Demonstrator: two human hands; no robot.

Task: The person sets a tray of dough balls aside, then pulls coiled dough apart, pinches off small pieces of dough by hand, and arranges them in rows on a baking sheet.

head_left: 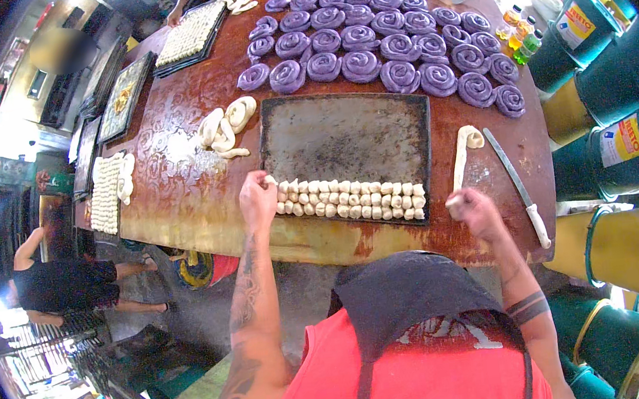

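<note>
Gripping a dough rope (461, 160) whose long axis runs away from the person, right hand (475, 213) closed around its near end.

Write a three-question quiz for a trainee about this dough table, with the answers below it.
1. True or false: the left hand is at the left end of the rows of small pale dough pieces on the dark baking tray.
2. What does the right hand grip? A) the knife B) the end of a pale dough rope C) a purple spiral
3. Fill in: the knife lies to the ____ of the pale dough rope.

Key
1. True.
2. B. The knife lies untouched on the table, and the purple spirals sit beyond the tray.
3. Right.
</note>
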